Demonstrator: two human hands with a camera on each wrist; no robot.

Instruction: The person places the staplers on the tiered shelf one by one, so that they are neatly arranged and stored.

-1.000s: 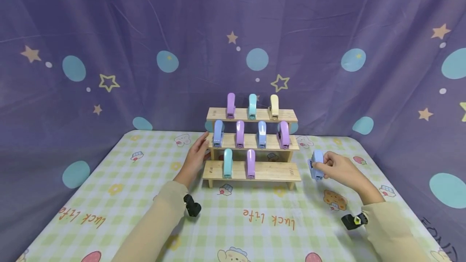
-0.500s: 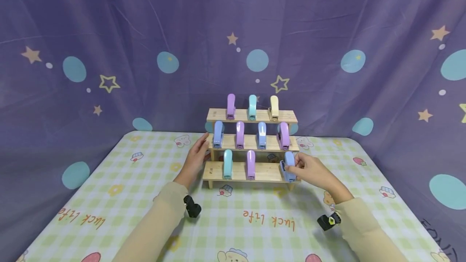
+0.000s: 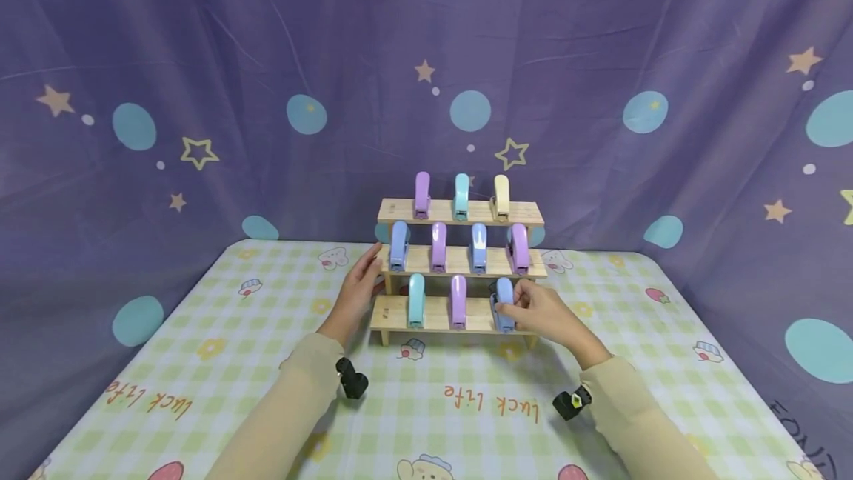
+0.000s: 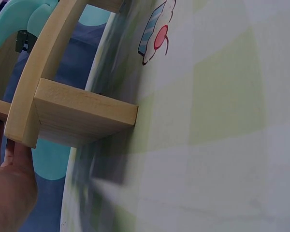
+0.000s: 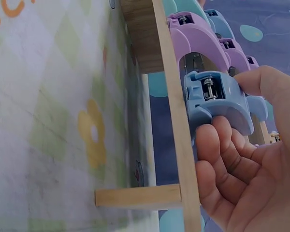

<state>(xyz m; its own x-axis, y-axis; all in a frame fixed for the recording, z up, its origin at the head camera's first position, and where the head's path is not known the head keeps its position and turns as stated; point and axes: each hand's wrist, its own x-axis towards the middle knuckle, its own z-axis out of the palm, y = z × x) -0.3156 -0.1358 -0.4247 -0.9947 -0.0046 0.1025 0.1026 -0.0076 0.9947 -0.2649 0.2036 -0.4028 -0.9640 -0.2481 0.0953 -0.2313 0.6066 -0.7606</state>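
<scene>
In the head view my right hand [image 3: 548,317] pinches a light blue stapler [image 3: 505,306] between thumb and fingers. This stapler stands upright at the right part of the bottom step of a three-step wooden stand [image 3: 480,311]. Close up in the right wrist view, the thumb is on one side of the blue stapler [image 5: 224,106] and curled fingers on the other. My left hand [image 3: 356,291] rests with extended fingers against the stand's left end, its fingertips partly hidden behind the wood in the left wrist view. A teal stapler [image 3: 416,301] and a purple stapler [image 3: 457,302] share the bottom step.
Several blue and purple staplers line the middle step [image 3: 496,261]. The top step holds a purple stapler [image 3: 422,195], a teal stapler [image 3: 461,197] and a cream stapler [image 3: 501,197]. A checked tablecloth [image 3: 493,369] lies beneath, with a purple curtain [image 3: 373,58] behind.
My right hand has carried the blue stapler leftward from over the tablecloth right of the stand to the bottom step, beside the purple stapler. My left hand has stayed put.
</scene>
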